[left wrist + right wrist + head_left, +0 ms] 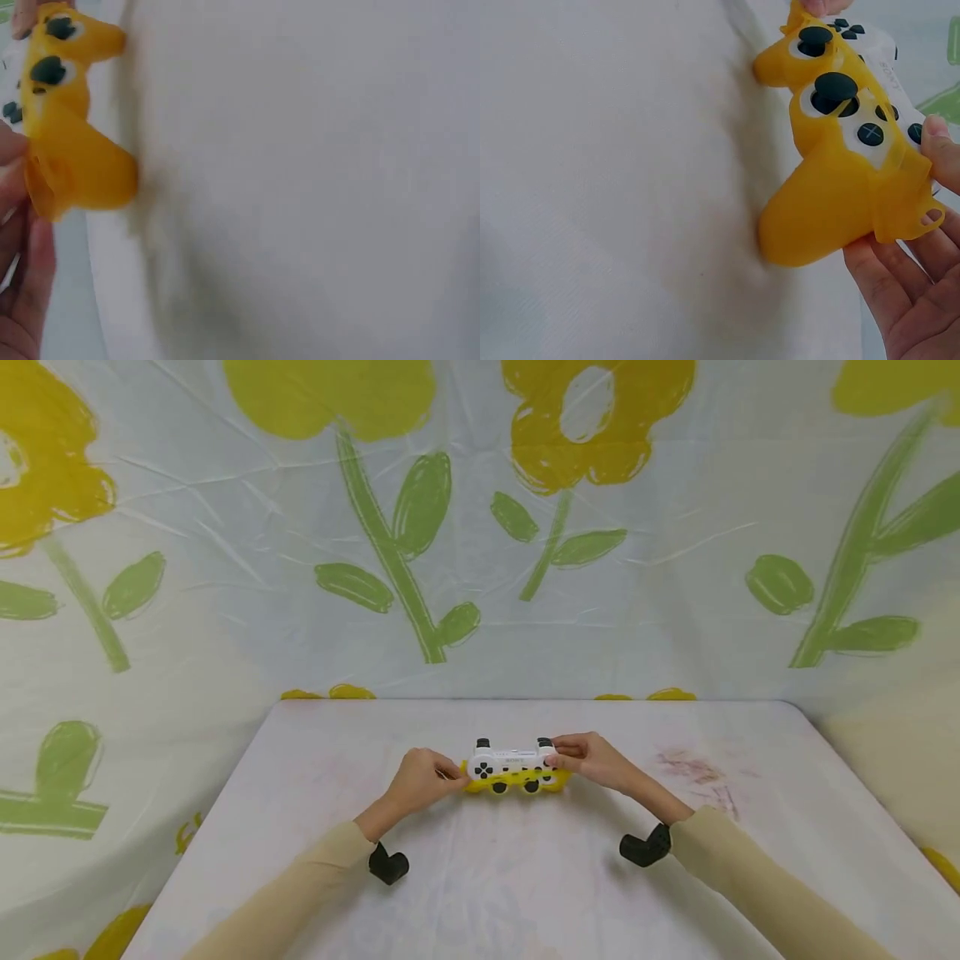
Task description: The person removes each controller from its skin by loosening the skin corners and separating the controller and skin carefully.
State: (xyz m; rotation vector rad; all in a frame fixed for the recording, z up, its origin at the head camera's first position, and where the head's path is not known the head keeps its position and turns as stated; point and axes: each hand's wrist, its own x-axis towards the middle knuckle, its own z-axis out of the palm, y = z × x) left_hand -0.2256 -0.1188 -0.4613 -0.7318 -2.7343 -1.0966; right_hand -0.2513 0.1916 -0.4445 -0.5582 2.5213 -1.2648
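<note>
A white game controller [514,761] with black sticks and buttons is held up at the middle of the table. Over its handles and stick area sits a yellow silicone cover [817,202], leaving the controller's upper edge bare. My left hand [423,781] pinches the cover at the left end between thumb and fingers. At the other end, my right hand [600,764] has its thumb on the edge of the controller's face and its fingers beneath. A loose flap of the cover with a small loop bunches beside the right fingers in the right wrist view.
The table [480,877] has a pale cloth with reddish marks [693,768] at the right. A flower-printed curtain [645,610] hangs behind and along both sides. Black camera mounts [388,864] hang from both wrists above the tabletop.
</note>
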